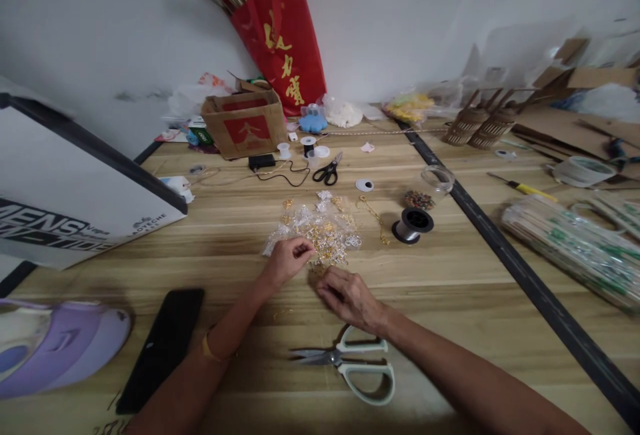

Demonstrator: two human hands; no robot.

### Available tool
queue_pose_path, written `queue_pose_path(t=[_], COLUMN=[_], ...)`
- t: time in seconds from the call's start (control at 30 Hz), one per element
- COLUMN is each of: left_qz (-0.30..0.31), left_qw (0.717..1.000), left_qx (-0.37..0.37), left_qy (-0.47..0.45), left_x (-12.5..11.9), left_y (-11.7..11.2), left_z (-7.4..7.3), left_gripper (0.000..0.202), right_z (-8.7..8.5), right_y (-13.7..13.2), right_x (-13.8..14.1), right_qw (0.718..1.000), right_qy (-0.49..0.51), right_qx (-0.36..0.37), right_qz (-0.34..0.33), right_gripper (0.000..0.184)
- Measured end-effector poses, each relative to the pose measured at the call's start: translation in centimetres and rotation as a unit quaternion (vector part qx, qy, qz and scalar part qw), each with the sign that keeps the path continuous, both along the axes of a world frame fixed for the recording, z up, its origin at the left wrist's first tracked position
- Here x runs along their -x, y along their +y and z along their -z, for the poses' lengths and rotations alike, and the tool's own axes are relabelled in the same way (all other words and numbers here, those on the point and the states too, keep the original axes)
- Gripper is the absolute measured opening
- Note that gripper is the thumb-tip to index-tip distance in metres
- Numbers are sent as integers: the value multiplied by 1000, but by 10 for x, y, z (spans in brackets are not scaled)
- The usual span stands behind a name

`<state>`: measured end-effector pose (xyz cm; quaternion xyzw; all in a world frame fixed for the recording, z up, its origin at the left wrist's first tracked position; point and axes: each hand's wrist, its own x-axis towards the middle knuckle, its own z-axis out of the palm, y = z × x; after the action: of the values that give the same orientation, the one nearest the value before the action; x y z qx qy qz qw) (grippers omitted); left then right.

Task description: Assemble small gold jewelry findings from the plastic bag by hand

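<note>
My left hand (pixel 287 263) is closed in a pinch at the near edge of a pile of small gold and silver jewellery findings (pixel 327 232), some in clear bags. Whatever lies between its fingertips is too small to name. Just to the right, my right hand (pixel 353 296) rests low over the wood with fingers curled together beside a few gold bits; what they hold, if anything, is hidden. White-handled scissors (pixel 367 382) lie partly open below my right hand. A thin gold chain (pixel 375 218) stretches out right of the pile, beside a spool of clear line (pixel 413 225).
A black phone (pixel 163 348) and a purple-white appliance (pixel 75 348) sit at left, below a large white box (pixel 80 195). Black scissors (pixel 327 172), a bead jar (pixel 420 198) and a brown paper bag (pixel 245 125) stand farther back. Wrapped sticks (pixel 575 252) lie at right.
</note>
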<state>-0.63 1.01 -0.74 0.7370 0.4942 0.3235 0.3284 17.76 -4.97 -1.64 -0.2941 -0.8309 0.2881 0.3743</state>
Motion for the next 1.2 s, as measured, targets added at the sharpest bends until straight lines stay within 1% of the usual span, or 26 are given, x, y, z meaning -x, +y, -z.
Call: queue_pose_path(t=[0.13,0.2,0.3,0.4,0.5,0.9,1.1,1.2], left_qz=[-18,-33,-49,-61,-55,-6,9,9], left_qw=[994,988,978,970,965,972,972,972], left_qx=[77,100,132,155,172,160,157,158], left_qy=[-75,-115,-151,-175,-192,-171,-177,-176], left_x=[3,4,6,7,8,9,8,7], left_y=[-15,-25,-36,-40,-41,-45,-46,-47], left_z=[2,4,7,9,11,14,18,19], left_gripper=[12,14,17,20,21,23,25,23], right_z=[-1,0,3,4,3,6,6,5], right_y=[-1,-1,-1,-1,-2,-3,-4,-5], right_x=[0,0,0,0,1,1,1,1], right_qw=[1000,1000,1000,999,998,997,997,996], right_qy=[5,3,2,6,9,11,18,14], right_qx=[5,5,3,-2,-10,-13,-1,6], right_qz=[6,9,19,39,63,75,80,82], right_gripper=[12,11,11,11,11,9,9,9])
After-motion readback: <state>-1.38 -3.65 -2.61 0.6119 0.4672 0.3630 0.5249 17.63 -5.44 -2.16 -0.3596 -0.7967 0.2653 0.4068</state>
